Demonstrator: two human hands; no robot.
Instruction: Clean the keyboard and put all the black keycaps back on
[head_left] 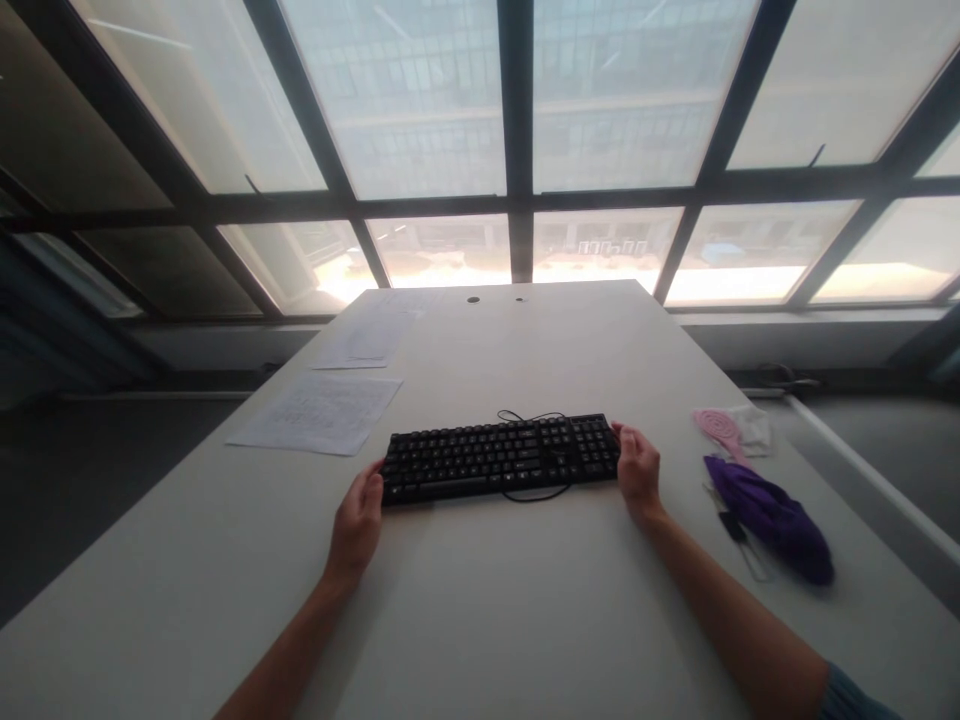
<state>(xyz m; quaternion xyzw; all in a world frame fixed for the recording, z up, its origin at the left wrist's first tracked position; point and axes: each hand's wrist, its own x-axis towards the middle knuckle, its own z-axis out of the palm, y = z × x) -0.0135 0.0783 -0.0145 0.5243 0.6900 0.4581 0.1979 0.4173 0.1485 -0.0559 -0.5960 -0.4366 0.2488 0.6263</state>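
A black computer keyboard [480, 458] lies across the middle of the white table, or just above it; which one I cannot tell. My left hand [361, 512] is closed on its left end, thumb along the edge. At the opposite end, my right hand [637, 464] grips the keyboard's right edge, with some fingers hidden behind it. The keyboard's thin black cable [536, 497] shows as loops behind and in front of it. Its right end sits slightly farther from me than its left.
Written paper sheets [319, 410] lie on the table [480, 620] to the left. On the right are a pink hairbrush [718, 426] on a white packet [752, 430], a purple cloth pouch [772, 517] and a small black-and-clear item [739, 540]. Windows [427, 100] stand beyond the far edge.
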